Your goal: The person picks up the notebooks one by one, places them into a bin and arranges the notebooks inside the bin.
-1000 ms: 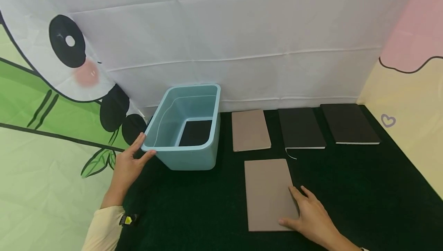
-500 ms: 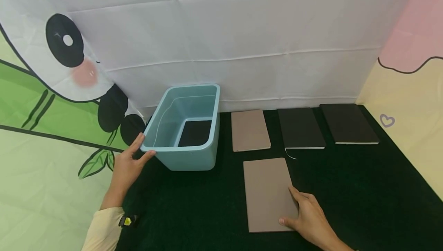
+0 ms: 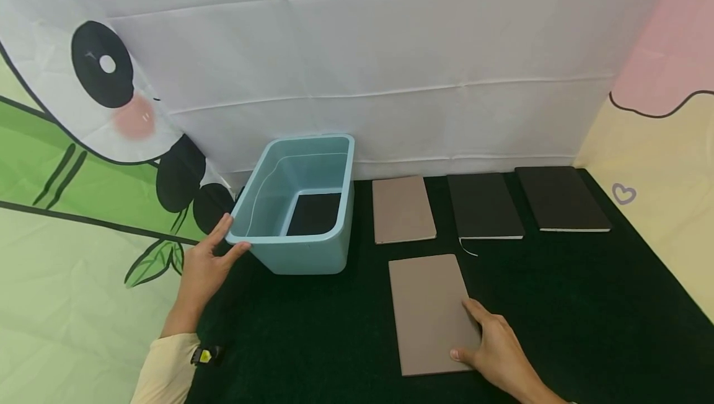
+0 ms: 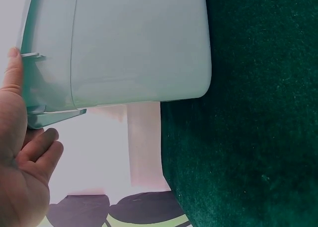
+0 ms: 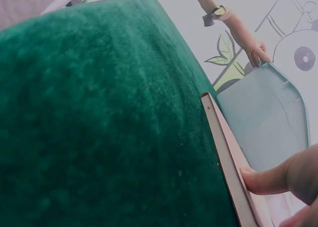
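Observation:
My left hand (image 3: 205,271) grips the near left corner of a light blue plastic tub (image 3: 312,258), thumb on the front of the rim and fingers curled at the side. Inside the tub a flat black notebook (image 3: 315,214) lies on the bottom. On the right, my right hand (image 3: 502,348) holds a beige notebook (image 3: 426,317) by its right edge, thumb on the cover and the index fingertip at the edge; the other fingers are hidden in the head view. The right wrist view shows the thumb (image 5: 266,181) pressed on the cover near the page edge.
Behind lie a smaller beige notebook (image 3: 404,209), a black notebook (image 3: 485,206) with a white ribbon, and another black notebook (image 3: 562,199) at the far right. All sit on a dark green cloth (image 3: 586,305). A printed fabric backdrop (image 3: 390,51) stands close behind.
The beige notebook has turned slightly, its far end shifting left. The right hand's outer fingers, spread before, have drawn in at its edge. The left hand and tub stay put.

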The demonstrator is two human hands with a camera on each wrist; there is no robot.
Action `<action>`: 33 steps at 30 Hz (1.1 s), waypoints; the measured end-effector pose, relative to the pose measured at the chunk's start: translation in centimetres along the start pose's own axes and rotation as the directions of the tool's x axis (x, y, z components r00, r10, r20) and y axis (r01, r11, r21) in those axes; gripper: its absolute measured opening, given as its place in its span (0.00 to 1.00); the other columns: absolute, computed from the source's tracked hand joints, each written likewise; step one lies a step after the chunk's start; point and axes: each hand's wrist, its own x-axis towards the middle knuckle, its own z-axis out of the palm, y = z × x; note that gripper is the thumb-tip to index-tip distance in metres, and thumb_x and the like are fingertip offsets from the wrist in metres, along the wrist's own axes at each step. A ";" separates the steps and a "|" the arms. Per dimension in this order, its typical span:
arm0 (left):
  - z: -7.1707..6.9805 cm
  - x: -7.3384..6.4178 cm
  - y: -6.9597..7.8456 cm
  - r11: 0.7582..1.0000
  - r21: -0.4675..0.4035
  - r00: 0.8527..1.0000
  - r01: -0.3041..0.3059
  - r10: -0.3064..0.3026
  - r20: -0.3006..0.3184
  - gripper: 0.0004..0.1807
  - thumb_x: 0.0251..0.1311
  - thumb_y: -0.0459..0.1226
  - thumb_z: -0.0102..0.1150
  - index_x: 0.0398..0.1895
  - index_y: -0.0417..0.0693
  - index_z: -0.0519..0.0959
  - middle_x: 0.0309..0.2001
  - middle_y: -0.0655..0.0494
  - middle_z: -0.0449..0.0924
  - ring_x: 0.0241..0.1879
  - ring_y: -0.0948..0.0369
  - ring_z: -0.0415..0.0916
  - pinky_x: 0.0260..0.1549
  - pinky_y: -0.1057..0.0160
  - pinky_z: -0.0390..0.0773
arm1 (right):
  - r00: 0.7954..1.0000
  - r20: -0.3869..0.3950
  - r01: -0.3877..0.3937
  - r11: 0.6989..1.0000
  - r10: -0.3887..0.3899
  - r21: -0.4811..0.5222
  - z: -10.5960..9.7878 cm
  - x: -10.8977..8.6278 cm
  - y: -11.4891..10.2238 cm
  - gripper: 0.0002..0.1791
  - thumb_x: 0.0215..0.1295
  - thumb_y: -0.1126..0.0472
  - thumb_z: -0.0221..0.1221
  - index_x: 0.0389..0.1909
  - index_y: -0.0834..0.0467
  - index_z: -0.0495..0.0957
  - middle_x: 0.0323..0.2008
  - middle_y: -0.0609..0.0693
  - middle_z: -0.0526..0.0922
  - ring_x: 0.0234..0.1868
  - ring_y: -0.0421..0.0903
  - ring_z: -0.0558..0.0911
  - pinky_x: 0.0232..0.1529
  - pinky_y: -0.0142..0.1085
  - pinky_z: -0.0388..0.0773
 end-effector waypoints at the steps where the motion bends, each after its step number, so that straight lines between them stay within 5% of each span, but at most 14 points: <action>1: 0.0 0.0 0.0 1.000 0.000 1.000 0.001 -0.001 0.001 0.41 0.67 0.53 0.64 0.80 0.59 0.60 0.78 0.50 0.58 0.73 0.35 0.59 0.62 0.27 0.64 | 1.000 0.006 0.007 1.000 -0.007 0.010 0.0 0.1 0.0 0.56 0.41 0.57 0.83 0.71 0.70 0.67 0.69 0.72 0.68 0.67 0.71 0.72 0.61 0.64 0.74; 10: 0.1 0.1 0.0 1.000 0.004 1.000 0.002 -0.003 0.006 0.41 0.67 0.53 0.64 0.80 0.58 0.60 0.78 0.50 0.58 0.73 0.35 0.60 0.62 0.27 0.64 | 0.999 0.034 -0.043 0.995 0.040 0.094 -0.4 0.4 0.0 0.47 0.42 0.63 0.82 0.67 0.63 0.75 0.71 0.75 0.63 0.68 0.76 0.69 0.58 0.67 0.74; 18: 0.1 -0.1 0.0 1.000 -0.001 1.000 0.003 -0.003 -0.004 0.41 0.66 0.53 0.65 0.80 0.60 0.60 0.78 0.50 0.58 0.73 0.35 0.60 0.62 0.27 0.64 | 0.998 0.004 -0.057 0.991 0.057 0.121 -0.6 0.5 0.3 0.37 0.43 0.65 0.81 0.59 0.55 0.81 0.66 0.63 0.76 0.57 0.62 0.80 0.48 0.54 0.83; 22: 0.1 -0.1 0.1 1.000 -0.002 1.000 0.006 -0.006 -0.007 0.41 0.66 0.53 0.65 0.80 0.61 0.60 0.78 0.51 0.58 0.73 0.35 0.59 0.62 0.27 0.63 | 0.998 0.005 -0.059 0.991 0.059 0.123 -0.5 0.4 0.3 0.33 0.45 0.65 0.80 0.57 0.55 0.83 0.65 0.61 0.77 0.61 0.66 0.79 0.54 0.59 0.80; 29: 0.1 -0.1 0.1 1.000 -0.003 1.000 0.004 -0.004 -0.005 0.41 0.67 0.52 0.65 0.80 0.63 0.60 0.78 0.52 0.58 0.73 0.36 0.60 0.63 0.27 0.63 | 1.000 0.000 -0.019 0.996 0.019 0.084 -0.3 -0.1 0.3 0.41 0.49 0.62 0.79 0.66 0.64 0.76 0.65 0.69 0.75 0.66 0.66 0.75 0.60 0.62 0.76; 33: 0.1 -0.1 0.1 1.000 -0.002 1.000 -0.005 0.005 -0.010 0.41 0.67 0.51 0.65 0.80 0.63 0.60 0.78 0.51 0.58 0.73 0.36 0.60 0.63 0.27 0.64 | 1.000 0.019 -0.021 0.999 0.021 0.032 -0.5 -0.7 0.5 0.50 0.50 0.49 0.79 0.70 0.69 0.69 0.63 0.71 0.76 0.64 0.64 0.77 0.58 0.60 0.78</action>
